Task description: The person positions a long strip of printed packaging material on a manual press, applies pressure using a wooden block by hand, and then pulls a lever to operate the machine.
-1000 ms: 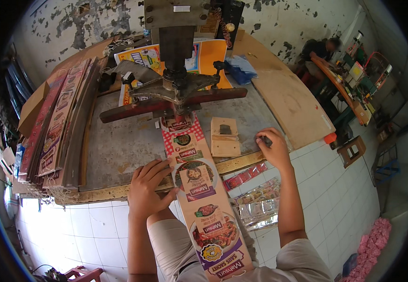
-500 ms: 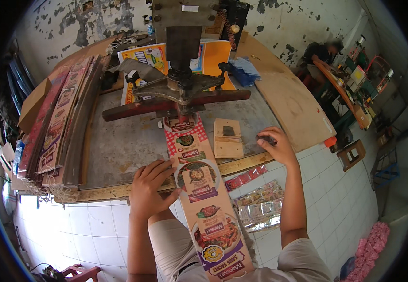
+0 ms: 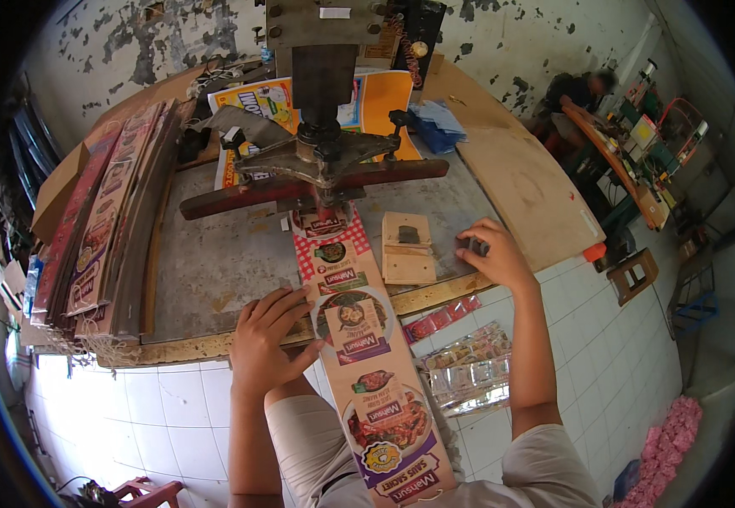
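Observation:
A long printed cardboard display strip (image 3: 350,356) with food pictures runs from my lap up to the metal table, its far end beneath the press head (image 3: 321,182). My left hand (image 3: 270,343) rests along the strip's left edge, fingers stretched and thumb apart, touching the edge. To the right, above the table's front edge, my right hand (image 3: 496,254) is curled, thumb toward fingers. Something small and dark appears between them, too hidden to name. Left of that hand lies a light wooden block (image 3: 408,269) with a dark metal piece set in it.
Stacked printed strips (image 3: 109,220) lie along the table's left side. Colourful printed sheets (image 3: 393,93) and a blue plastic bundle (image 3: 439,125) sit behind the press. Shiny packets (image 3: 469,381) lie below the front edge. Another person (image 3: 566,97) sits at a far-right bench.
My right hand has shifted slightly up and left, and the dark thing in its fingers shows less. My left hand and the strip stay nearly in place.

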### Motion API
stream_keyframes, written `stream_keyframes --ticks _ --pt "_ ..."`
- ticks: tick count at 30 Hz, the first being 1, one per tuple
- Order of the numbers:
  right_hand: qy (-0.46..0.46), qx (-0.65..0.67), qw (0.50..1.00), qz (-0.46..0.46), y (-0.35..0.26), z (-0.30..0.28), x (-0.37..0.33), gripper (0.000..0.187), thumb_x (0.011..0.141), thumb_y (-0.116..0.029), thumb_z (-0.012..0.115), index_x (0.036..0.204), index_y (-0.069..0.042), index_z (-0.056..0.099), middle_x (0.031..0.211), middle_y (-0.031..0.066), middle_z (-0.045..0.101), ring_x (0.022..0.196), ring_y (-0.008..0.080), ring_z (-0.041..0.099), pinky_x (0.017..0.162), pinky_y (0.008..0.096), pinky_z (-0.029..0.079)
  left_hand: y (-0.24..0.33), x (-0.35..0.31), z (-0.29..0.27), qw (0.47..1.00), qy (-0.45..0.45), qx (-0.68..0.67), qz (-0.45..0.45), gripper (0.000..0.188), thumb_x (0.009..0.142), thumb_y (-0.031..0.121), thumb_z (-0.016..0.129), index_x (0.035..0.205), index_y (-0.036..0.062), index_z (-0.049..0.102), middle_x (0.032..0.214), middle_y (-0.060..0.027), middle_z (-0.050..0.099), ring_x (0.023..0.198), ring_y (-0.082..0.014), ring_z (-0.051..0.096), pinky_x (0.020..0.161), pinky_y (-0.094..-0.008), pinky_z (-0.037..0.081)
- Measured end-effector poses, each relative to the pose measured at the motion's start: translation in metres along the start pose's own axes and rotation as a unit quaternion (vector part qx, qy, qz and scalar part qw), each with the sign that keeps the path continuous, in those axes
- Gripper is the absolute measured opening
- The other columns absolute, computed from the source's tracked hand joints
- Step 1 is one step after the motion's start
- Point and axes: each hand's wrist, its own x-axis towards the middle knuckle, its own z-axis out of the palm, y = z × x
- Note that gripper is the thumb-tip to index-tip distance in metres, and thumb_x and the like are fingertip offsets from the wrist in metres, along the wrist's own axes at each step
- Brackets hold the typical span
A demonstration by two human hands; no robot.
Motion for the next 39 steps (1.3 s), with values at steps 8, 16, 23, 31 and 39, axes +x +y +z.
stream_keyframes --ticks 8,16,23,31,39 --pt "0.056 0.000 0.998 -0.034 0.005 0.010 -0.001 0.010 0.106 -0.012 0.074 0.113 -0.005 0.077 0.109 0.0072 0.074 0.103 0.0264 0.071 0.089 0.0395 0.057 -0.002 -0.002 0.000 1.000 0.000 0.003 -0.003 0.052 0.080 0.035 0.088 0.125 0.0100 0.082 0.149 -0.0040 0.076 0.142 -0.0324 0.067 0.112 -0.0517 0.051" --pt "0.387 0.201 0.899 0.039 0.012 -0.004 0.027 0.014 0.115 -0.016 0.067 0.114 -0.003 0.072 0.100 0.0069 0.075 0.088 0.0139 0.066 0.083 0.0311 0.055 -0.001 0.000 -0.001 1.000 0.001 -0.003 0.003 0.052 0.080 0.035 0.089 0.125 0.0105 0.082 0.149 -0.0037 0.077 0.142 -0.0323 0.067 0.112 -0.0520 0.051" --pt "0.165 0.004 0.973 -0.161 -0.067 0.030 0.054 0.018 0.109 -0.009 0.068 0.125 -0.005 0.075 0.115 0.0120 0.081 0.103 0.0358 0.073 0.092 0.0471 0.058 0.000 0.000 0.000 1.000 -0.001 -0.007 -0.001 0.052 0.081 0.036 0.088 0.126 0.0108 0.082 0.149 -0.0034 0.076 0.142 -0.0317 0.067 0.114 -0.0523 0.050" --pt "0.065 0.020 0.981 -0.179 -0.064 0.050 0.045 0.049 0.111 -0.006 0.059 0.160 -0.010 0.059 0.132 0.0074 0.082 0.122 0.0324 0.072 0.111 0.0488 0.051 0.002 0.001 -0.002 1.000 -0.008 0.000 -0.010 0.052 0.080 0.037 0.089 0.125 0.0115 0.083 0.148 -0.0033 0.076 0.142 -0.0301 0.067 0.115 -0.0511 0.051" --pt "0.037 -0.017 0.971 -0.237 -0.057 0.044 0.042 0.061 0.111 -0.004 0.058 0.171 -0.012 0.049 0.138 0.0068 0.081 0.129 0.0331 0.071 0.118 0.0509 0.050 0.001 0.000 0.000 1.000 0.001 -0.003 -0.007 0.053 0.080 0.037 0.089 0.126 0.0114 0.083 0.147 -0.0030 0.077 0.142 -0.0305 0.067 0.114 -0.0506 0.051"
